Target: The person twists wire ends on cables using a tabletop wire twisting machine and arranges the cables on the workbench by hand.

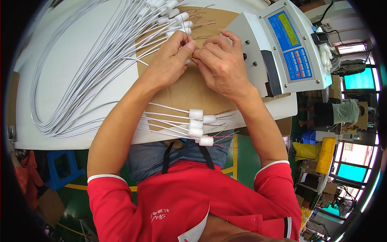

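Note:
My left hand [171,60] and my right hand [224,66] meet fingertip to fingertip over the brown board. The left one pinches a cable end with a white sleeve [188,61], mostly hidden by the fingers. A thin dark wire [184,26] sticks up past the left thumb. On the right, thumb and forefinger are pressed together at the same spot; what lies between them is too small to make out. Beyond the hands lies a bundle of white cables [90,64], their white sleeves [173,13] bunched with bare copper-coloured wires fanning out.
Near the table's front edge lie several more sleeved cable ends [196,123] with coloured twisted wires. A white machine [252,48] with a blue keypad panel [297,64] and small screen stands right of my right hand. The brown board [169,97] covers part of the white table [60,76].

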The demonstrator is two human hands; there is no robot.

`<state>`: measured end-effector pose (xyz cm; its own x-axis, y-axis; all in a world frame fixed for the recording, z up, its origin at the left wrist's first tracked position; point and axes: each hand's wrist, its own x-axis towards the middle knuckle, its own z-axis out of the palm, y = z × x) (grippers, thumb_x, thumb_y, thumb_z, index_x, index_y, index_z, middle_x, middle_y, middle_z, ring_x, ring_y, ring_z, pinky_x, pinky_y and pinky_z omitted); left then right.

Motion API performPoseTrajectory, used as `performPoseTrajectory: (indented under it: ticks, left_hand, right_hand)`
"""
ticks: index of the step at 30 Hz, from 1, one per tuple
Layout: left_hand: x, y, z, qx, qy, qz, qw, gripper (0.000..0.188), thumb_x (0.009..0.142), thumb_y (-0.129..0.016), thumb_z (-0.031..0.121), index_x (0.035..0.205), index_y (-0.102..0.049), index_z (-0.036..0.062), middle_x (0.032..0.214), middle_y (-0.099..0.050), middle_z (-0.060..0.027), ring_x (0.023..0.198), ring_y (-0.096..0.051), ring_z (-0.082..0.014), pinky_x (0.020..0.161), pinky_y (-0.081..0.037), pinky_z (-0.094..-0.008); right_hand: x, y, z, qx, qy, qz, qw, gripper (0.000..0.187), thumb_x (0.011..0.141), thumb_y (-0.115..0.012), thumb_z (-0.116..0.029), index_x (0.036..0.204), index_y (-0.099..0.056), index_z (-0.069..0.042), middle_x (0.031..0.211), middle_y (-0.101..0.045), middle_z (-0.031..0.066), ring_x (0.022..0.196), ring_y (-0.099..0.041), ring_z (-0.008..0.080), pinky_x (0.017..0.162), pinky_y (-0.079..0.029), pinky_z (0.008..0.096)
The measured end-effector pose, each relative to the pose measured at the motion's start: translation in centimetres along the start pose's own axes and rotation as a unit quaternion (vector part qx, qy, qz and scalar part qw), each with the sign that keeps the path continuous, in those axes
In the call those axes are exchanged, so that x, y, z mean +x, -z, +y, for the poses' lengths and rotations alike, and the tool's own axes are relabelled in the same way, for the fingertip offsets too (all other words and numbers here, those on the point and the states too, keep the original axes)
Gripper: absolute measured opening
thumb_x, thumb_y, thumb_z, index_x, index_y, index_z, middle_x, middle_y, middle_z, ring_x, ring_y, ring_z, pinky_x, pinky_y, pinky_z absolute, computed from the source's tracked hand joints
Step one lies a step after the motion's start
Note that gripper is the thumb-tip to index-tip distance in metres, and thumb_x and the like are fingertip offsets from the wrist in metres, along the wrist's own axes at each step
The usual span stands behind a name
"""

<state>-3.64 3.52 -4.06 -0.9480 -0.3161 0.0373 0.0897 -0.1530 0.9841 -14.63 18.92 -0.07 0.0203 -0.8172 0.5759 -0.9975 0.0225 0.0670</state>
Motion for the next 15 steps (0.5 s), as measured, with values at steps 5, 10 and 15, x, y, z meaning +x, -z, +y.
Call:
performPoseTrajectory:
  ticks: [5,10,15]
  left_hand:
    - [-0.04,-0.13,0.10,0.011,0.016,0.000,1.000,0.021,0.113,-0.051,0.027,0.108,-0.053,0.0073,0.092,-0.059,-0.0006,0.065,-0.041,-0.0050,0.055,-0.037,-0.0218]
    - [-0.13,0.30,0.28,-0.011,0.028,-0.013,0.999,0.021,0.113,-0.051,0.028,0.108,-0.053,0.0070,0.093,-0.059,-0.0009,0.064,-0.040,-0.0052,0.055,-0.037,-0.0223]
    - [-0.10,0.06,0.41,-0.021,0.016,-0.009,1.000,0.021,0.111,-0.053,0.029,0.107,-0.053,0.0085,0.091,-0.056,0.0010,0.064,-0.042,-0.0054,0.055,-0.040,-0.0220]
  right_hand:
    - [-0.10,0.04,-0.05,0.004,-0.015,-0.026,1.000,0.014,0.083,-0.074,-0.009,0.097,-0.073,-0.010,0.092,-0.070,0.0032,0.104,-0.065,0.0253,0.113,-0.037,0.0542]
    - [-0.13,0.17,-0.67,0.010,-0.039,0.019,0.999,0.015,0.082,-0.075,-0.009,0.097,-0.073,-0.010,0.091,-0.069,0.0031,0.105,-0.064,0.0255,0.113,-0.038,0.0534]
    - [-0.60,-0.06,-0.05,-0.022,-0.015,0.016,1.000,0.014,0.082,-0.077,-0.010,0.096,-0.074,-0.011,0.091,-0.069,0.0029,0.105,-0.064,0.0246,0.112,-0.039,0.0519]
